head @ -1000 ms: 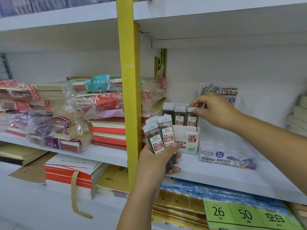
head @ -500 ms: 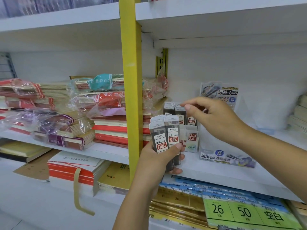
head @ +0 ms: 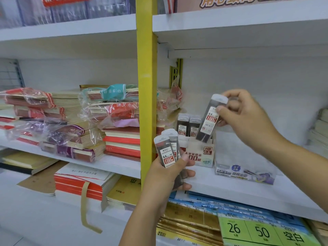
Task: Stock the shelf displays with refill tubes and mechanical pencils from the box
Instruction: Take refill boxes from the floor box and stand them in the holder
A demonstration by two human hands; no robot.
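The right hand (head: 248, 118) has come back from the bundle with a fresh refill tube (head: 208, 121), fingers (head: 229, 113) pinching its capped top. It's tilted, foot at the mouth of the cardboard display box (head: 200, 153) on the shelf (head: 230, 189), beside two standing tubes (head: 188, 126). One more nearly stocked, I'd say. The left hand (head: 170, 176) grips the spare tubes (head: 165, 151): slim, flat, smoky plastic, pale caps, glossy red-and-white labels.

The right hand (head: 248, 118) pinches a tilted refill tube (head: 208, 121) near its cap. Below the grip, its lower end enters the display box (head: 198, 153), beside standing tubes (head: 188, 126). Lower left of that grip, the left hand (head: 170, 176) grips spare tubes (head: 165, 151).
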